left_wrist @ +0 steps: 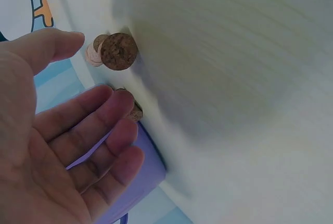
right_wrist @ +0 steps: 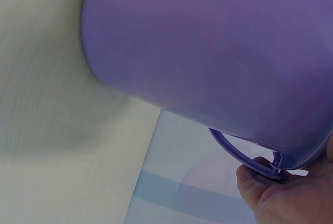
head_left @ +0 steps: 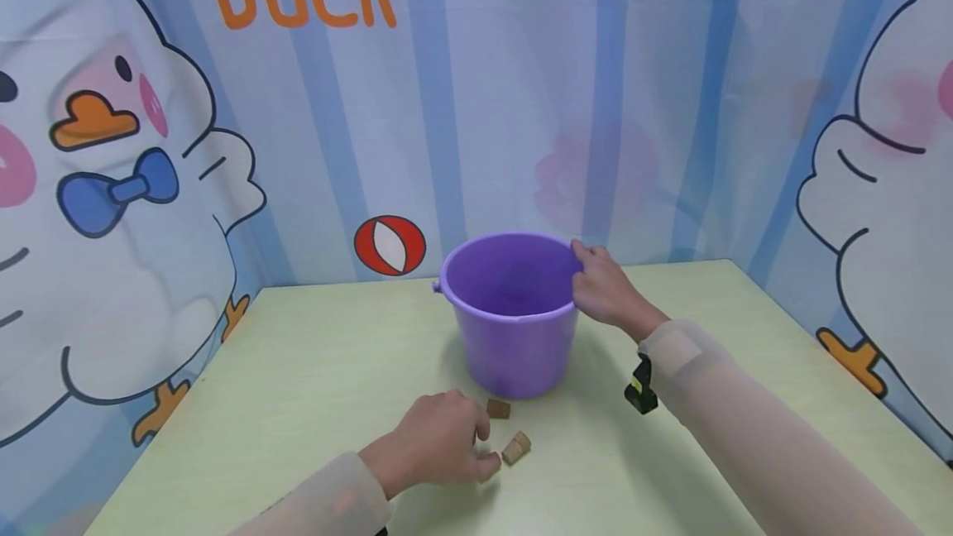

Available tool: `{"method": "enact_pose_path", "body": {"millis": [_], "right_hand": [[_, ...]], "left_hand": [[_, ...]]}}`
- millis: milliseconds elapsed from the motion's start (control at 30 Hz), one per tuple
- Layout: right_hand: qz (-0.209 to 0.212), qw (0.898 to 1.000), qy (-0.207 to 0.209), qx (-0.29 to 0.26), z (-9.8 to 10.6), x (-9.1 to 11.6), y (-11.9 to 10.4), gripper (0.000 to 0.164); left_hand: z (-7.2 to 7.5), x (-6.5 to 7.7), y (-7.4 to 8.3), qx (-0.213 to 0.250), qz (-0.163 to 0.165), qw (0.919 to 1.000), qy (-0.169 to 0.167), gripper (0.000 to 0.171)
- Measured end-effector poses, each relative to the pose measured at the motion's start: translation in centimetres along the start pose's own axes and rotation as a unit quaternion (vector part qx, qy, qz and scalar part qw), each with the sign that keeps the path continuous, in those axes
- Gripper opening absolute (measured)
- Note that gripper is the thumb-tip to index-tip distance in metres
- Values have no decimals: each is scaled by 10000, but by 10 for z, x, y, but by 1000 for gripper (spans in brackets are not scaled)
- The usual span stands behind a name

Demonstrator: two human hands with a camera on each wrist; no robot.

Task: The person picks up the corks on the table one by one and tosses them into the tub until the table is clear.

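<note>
A purple bucket (head_left: 514, 346) stands upright near the middle of the table, its mouth toward me. My right hand (head_left: 606, 288) grips its rim on the right side; in the right wrist view the fingers are by the handle joint (right_wrist: 277, 164). In front of the bucket lie two corks: a pale brown cork (head_left: 516, 448) and a darker cork (head_left: 498, 409) close to the bucket's base. My left hand (head_left: 439, 441) is beside them, thumb and fingers parted around the nearer cork (left_wrist: 118, 51) and holding nothing. The left fingers partly hide the other cork (left_wrist: 136, 113) in the left wrist view.
The pale green table (head_left: 335, 354) ends at a blue striped curtain (head_left: 491, 106) behind the bucket. Cartoon ducks are printed on the curtain at both sides. The bucket's handle (right_wrist: 237, 153) hangs on its far side.
</note>
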State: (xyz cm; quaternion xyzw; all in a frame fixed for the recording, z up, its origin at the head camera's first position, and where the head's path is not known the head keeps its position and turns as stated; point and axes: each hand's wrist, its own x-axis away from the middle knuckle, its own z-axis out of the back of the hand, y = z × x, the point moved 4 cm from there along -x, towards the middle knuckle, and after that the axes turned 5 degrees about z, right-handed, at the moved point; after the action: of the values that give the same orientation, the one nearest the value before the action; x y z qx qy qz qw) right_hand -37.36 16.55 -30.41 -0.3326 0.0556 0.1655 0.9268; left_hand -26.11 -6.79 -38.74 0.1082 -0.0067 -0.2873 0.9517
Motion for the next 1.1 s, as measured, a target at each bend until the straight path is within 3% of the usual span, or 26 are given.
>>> {"method": "enact_pose_path", "body": {"millis": [167,400,667,1100], "right_hand": [[-18,10000,-9,-40,-1,1,0,63],[-31,10000,-23,-43,-1,0,1,63],[-10,10000,-12,-52,-1,0,0,63],[36,10000,44,-7,0,1,0,64]], "left_hand": [[-5,1,2,-75,25,9999,-65,40],[-9,1,2,-121,10,9999,-60,43],[-12,0,1,-47,-3,9998,-210,32],[-11,2,1,-63,-18,9998,-172,27]]}}
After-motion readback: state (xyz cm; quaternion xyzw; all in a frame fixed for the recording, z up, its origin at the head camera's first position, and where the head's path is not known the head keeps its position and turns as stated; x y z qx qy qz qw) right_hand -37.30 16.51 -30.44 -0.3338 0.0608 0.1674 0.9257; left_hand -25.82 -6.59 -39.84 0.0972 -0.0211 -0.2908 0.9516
